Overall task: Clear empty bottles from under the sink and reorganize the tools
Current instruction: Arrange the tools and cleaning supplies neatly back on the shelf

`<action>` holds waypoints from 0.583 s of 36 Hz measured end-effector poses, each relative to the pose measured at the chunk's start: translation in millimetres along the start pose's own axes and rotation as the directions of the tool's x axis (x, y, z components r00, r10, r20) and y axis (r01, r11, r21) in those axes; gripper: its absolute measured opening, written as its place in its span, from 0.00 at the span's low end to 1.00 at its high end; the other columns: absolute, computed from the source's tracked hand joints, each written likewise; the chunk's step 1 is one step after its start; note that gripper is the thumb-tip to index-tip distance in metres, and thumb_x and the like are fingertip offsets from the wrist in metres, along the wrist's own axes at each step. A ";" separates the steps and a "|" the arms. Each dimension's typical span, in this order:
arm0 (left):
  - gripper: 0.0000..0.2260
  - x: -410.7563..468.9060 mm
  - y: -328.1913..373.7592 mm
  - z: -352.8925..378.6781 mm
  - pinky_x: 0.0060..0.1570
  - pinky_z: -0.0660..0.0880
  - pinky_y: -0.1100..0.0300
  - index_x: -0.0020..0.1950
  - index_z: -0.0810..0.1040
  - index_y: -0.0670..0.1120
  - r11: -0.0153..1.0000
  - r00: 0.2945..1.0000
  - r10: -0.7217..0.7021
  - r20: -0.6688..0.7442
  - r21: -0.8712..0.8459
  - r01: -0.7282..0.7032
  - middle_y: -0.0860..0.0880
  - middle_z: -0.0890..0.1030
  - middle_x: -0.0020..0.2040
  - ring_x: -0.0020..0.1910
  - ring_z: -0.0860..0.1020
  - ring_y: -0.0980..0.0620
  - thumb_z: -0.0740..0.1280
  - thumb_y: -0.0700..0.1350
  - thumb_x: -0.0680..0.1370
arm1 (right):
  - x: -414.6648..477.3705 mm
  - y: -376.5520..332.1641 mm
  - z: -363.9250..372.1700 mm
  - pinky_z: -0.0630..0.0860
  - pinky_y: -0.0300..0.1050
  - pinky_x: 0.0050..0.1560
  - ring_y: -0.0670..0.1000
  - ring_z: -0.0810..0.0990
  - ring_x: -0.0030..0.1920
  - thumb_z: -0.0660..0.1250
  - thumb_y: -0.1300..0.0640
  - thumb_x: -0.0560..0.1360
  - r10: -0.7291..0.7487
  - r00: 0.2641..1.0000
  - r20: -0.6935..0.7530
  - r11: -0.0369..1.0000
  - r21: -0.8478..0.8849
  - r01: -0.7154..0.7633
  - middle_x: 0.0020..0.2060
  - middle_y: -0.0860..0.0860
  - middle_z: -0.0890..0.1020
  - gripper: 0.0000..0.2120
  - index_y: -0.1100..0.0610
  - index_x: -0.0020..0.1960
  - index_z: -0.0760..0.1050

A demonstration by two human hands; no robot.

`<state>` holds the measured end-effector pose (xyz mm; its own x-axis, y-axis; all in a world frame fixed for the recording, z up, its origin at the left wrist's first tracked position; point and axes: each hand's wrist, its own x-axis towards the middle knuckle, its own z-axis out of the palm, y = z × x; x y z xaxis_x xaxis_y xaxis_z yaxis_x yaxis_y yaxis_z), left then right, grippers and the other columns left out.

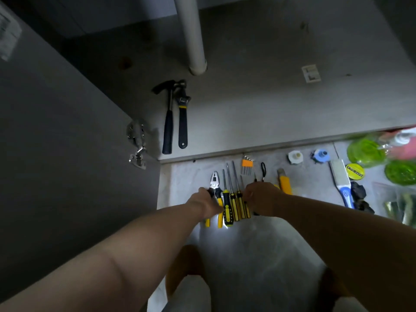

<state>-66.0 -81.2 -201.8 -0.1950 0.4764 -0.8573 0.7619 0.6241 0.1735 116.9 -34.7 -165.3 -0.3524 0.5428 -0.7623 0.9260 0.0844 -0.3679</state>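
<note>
A row of yellow-and-black screwdrivers (234, 202) lies on the floor just outside the sink cabinet, with yellow-handled pliers (215, 183) at its left end. My left hand (203, 202) rests on the pliers' handles, fingers curled around them. My right hand (262, 198) covers the right end of the screwdriver row, touching the handles; its grip is hidden. An orange hex key set (247, 165) and a yellow utility knife (284, 182) lie further right. Inside the cabinet a black hammer (168, 118) and an adjustable wrench (182, 118) lie side by side.
A white drain pipe (191, 34) comes down into the cabinet floor (270, 104). The open cabinet door (56, 131) with its hinge (136, 143) stands at left. Green bottles (365, 152), a white brush (341, 179), tape rolls and a blue fitting (321, 155) crowd the right.
</note>
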 end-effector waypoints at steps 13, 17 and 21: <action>0.19 12.5 2.2 11.6 0.50 0.83 0.53 0.59 0.79 0.46 0.974 0.996 -0.066 -0.058 -0.221 0.051 0.45 0.83 0.53 0.50 0.83 0.48 0.75 0.53 0.72 | 12.1 -25.2 17.0 0.76 0.52 0.59 0.57 0.78 0.55 0.58 0.59 0.81 -0.013 1.000 0.017 0.996 0.091 0.012 0.57 0.59 0.80 0.13 0.61 0.60 0.77; 0.10 12.0 1.4 4.7 0.38 0.80 0.60 0.53 0.80 0.46 0.990 0.994 -0.039 -0.100 -0.142 0.025 0.47 0.83 0.48 0.41 0.81 0.52 0.72 0.47 0.74 | 12.0 -28.4 14.4 0.75 0.54 0.62 0.59 0.79 0.59 0.59 0.58 0.80 0.009 0.999 0.034 0.992 0.123 -0.013 0.58 0.59 0.80 0.14 0.61 0.62 0.76; 0.12 13.2 -6.3 1.7 0.51 0.83 0.48 0.60 0.77 0.41 0.921 0.998 -0.052 -0.040 -0.389 0.033 0.40 0.85 0.49 0.45 0.84 0.42 0.67 0.36 0.77 | 9.7 -27.1 13.2 0.76 0.49 0.48 0.58 0.79 0.47 0.62 0.59 0.79 0.002 1.000 0.030 0.959 0.284 -0.011 0.49 0.62 0.79 0.11 0.66 0.55 0.75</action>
<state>-72.3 -79.9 -215.1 -0.2588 0.4675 -0.8453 0.4546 0.8311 0.3205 86.6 -42.7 -169.7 -0.3542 0.5179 -0.7786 0.8529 -0.1625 -0.4961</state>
